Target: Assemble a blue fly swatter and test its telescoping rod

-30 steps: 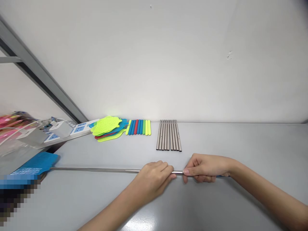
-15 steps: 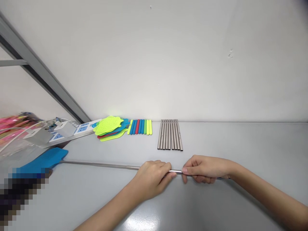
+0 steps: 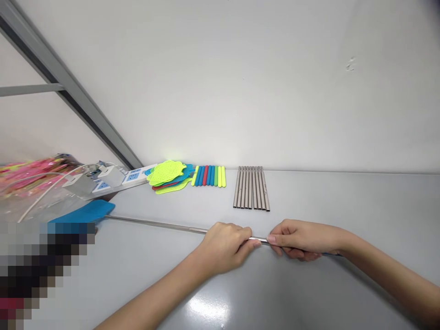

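Observation:
A long fly swatter (image 3: 154,224) with a thin metal rod lies nearly level across my front, over the grey table. Its blue head (image 3: 85,210) points left, partly covered by the blurred patch. My left hand (image 3: 225,247) is closed over the middle of the rod. Just to its right, my right hand (image 3: 299,238) pinches the rod between thumb and fingers. A short stretch of shiny tube shows between the two hands. Behind the right palm a bit of blue handle (image 3: 332,254) sticks out toward the wrist; the rest is hidden.
Along the wall lie stacked swatter heads (image 3: 167,173), a row of coloured handles (image 3: 210,176) and several metal tubes (image 3: 251,188). A power strip (image 3: 135,176) with plugged-in adapters stands at the left. Beyond it are pink items in clear plastic (image 3: 37,176).
The view has shifted, so the whole scene sits further right and slightly higher. Both hands keep their hold on the swatter; the right fingers have curled slightly.

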`<act>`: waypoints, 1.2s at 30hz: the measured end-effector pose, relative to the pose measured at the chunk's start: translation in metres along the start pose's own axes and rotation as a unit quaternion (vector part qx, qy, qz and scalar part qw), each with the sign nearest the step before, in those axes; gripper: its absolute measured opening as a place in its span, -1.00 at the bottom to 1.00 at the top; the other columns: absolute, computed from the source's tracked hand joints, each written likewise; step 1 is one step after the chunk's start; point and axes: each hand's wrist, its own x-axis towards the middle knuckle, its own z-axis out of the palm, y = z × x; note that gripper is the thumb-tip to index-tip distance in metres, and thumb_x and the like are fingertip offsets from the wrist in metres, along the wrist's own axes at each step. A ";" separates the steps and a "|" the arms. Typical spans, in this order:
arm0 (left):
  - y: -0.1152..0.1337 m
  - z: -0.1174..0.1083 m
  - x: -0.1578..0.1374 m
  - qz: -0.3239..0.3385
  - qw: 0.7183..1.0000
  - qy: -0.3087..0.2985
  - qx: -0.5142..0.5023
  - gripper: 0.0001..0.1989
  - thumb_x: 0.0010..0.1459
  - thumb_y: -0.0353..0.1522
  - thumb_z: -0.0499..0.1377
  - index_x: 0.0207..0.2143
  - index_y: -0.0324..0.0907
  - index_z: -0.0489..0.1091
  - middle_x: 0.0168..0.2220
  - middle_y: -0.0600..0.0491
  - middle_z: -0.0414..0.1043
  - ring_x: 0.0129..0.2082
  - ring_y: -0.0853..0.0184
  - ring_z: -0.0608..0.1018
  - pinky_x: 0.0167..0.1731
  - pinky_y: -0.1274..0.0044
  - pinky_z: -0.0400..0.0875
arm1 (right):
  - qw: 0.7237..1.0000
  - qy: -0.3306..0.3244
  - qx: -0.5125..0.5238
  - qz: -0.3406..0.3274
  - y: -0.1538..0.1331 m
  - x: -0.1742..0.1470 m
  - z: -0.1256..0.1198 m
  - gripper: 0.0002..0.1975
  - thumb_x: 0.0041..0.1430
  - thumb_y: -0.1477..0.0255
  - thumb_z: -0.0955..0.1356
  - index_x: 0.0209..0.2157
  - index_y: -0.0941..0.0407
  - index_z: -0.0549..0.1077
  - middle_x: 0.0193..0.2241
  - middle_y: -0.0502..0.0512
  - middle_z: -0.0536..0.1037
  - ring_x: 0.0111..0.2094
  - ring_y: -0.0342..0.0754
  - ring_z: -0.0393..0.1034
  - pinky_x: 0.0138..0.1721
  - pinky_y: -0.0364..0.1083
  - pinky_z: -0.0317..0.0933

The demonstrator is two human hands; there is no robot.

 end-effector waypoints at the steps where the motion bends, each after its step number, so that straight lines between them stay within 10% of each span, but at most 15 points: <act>1: 0.000 -0.001 0.000 0.001 1.000 -0.001 0.000 -0.65 0.20 -0.21 -0.18 -0.56 -0.18 0.13 -0.65 0.16 0.28 -0.65 0.42 0.35 -0.67 0.57 -0.06 | 1.000 -0.001 -0.001 0.001 0.000 0.000 0.000 -0.61 0.07 0.10 0.19 -0.50 0.16 0.28 -0.72 -0.14 0.11 -0.73 -0.31 -0.14 -0.78 -0.29 -0.22; 36: -0.003 -0.001 0.000 -0.007 1.000 -0.027 0.001 -0.56 0.19 -0.12 -0.23 -0.52 -0.19 0.21 -0.64 0.14 0.31 -0.64 0.43 0.37 -0.68 0.58 -0.10 | 1.000 -0.025 -0.009 0.004 0.001 0.000 0.001 -0.66 0.12 0.14 0.16 -0.53 0.12 0.15 -0.65 -0.12 0.07 -0.71 -0.29 -0.20 -0.77 -0.27 -0.26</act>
